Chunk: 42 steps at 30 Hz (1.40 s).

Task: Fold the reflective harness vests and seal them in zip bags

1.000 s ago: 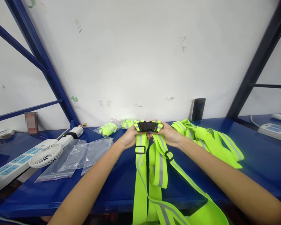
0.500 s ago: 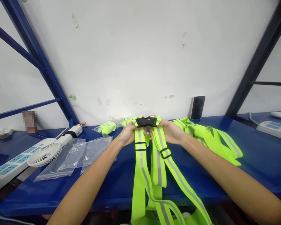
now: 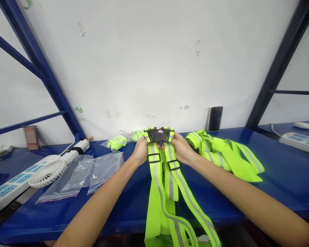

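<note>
Between my hands is a neon-yellow reflective vest made of straps [image 3: 157, 185] with grey stripes. Its black side-release buckle [image 3: 159, 135] faces me at the top, both halves joined or nearly so. My left hand [image 3: 141, 150] is closed on the strap at the buckle's left end. At the right end, my right hand [image 3: 182, 148] grips the other strap. Black slide adjusters sit on both straps below the buckle. From there the straps hang down over the table's front edge. Some fingertips are hidden behind the webbing.
More neon straps [image 3: 226, 154] lie heaped at right on the blue table [image 3: 280, 178]. Packed vests [image 3: 117, 141] sit near the wall. At left are clear plastic bags [image 3: 79, 175], a white fan [image 3: 48, 172] and a power strip [image 3: 18, 178]. A dark-faced device [image 3: 215, 118] leans against the wall.
Both hands have drawn slightly closer together, and the buckle has tipped so more of its face shows. The hanging straps have swung a little left.
</note>
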Motion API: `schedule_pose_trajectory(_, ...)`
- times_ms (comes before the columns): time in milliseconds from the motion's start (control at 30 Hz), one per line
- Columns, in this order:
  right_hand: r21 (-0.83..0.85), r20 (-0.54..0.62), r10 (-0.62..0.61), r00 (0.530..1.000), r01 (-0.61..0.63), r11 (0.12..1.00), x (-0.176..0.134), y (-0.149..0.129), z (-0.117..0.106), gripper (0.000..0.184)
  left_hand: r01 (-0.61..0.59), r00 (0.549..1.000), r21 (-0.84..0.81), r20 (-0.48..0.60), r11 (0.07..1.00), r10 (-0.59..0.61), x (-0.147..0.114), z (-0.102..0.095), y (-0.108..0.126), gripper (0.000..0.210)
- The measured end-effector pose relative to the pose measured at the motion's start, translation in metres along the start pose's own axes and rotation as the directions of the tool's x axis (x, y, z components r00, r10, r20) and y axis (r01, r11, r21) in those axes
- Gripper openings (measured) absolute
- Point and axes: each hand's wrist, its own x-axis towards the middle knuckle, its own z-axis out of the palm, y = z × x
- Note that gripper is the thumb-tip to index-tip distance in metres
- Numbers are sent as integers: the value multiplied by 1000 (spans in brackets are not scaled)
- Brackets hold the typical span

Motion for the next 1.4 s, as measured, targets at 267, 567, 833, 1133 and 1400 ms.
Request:
schedule_pose_trajectory(267,-40,-35,-101,994,99,994,-4,7,11,20,-47,998,-86,29,995,49,-3,5,0,45)
schedule_pose_trajectory(567,22,123,14,992,-17,1000,-7,-7,-1,35,-98,995,126,28,987,96,-3,9,-1,30)
schedule_pose_trajectory(833,44,0,0,1000,0,999,-7,-7,6,23,-189,982,190,49,964,182,-4,8,-3,35)
schedule_pose_trajectory(1133,-331,83,3,997,25,943,-4,-17,-14,10,-165,986,357,37,920,162,-2,-5,-6,44)
schedule_pose_trajectory(1400,-205,306,51,951,13,979,5,-11,-24,34,-200,977,164,-37,966,208,5,-10,-5,53)
